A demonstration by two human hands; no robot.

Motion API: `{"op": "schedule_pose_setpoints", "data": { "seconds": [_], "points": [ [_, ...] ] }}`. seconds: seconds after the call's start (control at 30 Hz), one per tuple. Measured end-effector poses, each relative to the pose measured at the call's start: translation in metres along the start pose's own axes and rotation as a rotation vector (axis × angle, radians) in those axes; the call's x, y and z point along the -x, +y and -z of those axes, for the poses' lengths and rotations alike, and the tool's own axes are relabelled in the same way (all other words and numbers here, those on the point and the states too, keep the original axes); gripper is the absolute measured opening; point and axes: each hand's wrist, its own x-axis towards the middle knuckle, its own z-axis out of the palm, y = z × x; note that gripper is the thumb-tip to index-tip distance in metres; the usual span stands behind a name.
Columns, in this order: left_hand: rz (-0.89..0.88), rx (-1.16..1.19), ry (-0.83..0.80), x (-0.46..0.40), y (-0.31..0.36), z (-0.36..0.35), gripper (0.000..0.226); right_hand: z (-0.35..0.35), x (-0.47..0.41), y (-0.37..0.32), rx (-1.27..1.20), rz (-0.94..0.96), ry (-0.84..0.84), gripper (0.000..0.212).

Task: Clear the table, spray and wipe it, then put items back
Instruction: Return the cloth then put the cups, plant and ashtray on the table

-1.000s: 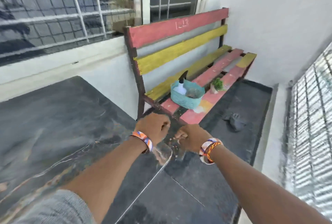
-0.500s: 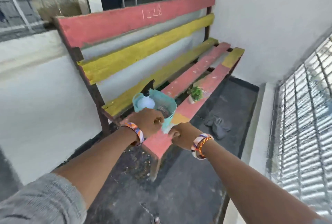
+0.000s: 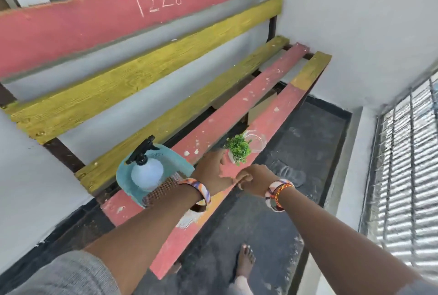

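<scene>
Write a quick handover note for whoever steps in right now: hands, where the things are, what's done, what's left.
Left hand: reaching toward the small potted plant; whether it touches it is unclear.
Right hand: fingers curled, holding nothing.
Spray bottle stands in the teal basket on the bench; the plant and a clear glass dish sit further along the bench.
Done: items are on the bench.
Left: the table is out of view, so spraying and wiping cannot be confirmed; items are not yet returned.

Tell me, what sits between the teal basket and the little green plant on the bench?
In the head view, the person's left hand lies between the basket and the plant, over the bench's pink slat.
</scene>
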Motion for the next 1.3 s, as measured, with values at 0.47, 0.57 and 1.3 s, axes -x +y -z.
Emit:
{"op": "schedule_pose_setpoints", "data": {
  "seconds": [0.47,0.57,1.3],
  "points": [
    [0.409,0.050,0.163,-0.190,-0.063,-0.130,0.101,0.029,-0.203,0.171,-0.524,-0.354,0.020,0.069],
    [0.458,0.135,0.272,-0.201,-0.065,-0.147,0.099,0.026,-0.234,0.170,-0.828,-0.541,0.032,0.057],
    [0.259,0.308,0.529,-0.054,-0.039,-0.070,0.042,0.018,-0.108,0.090,-1.275,-0.624,0.233,0.040]
  ]
}}
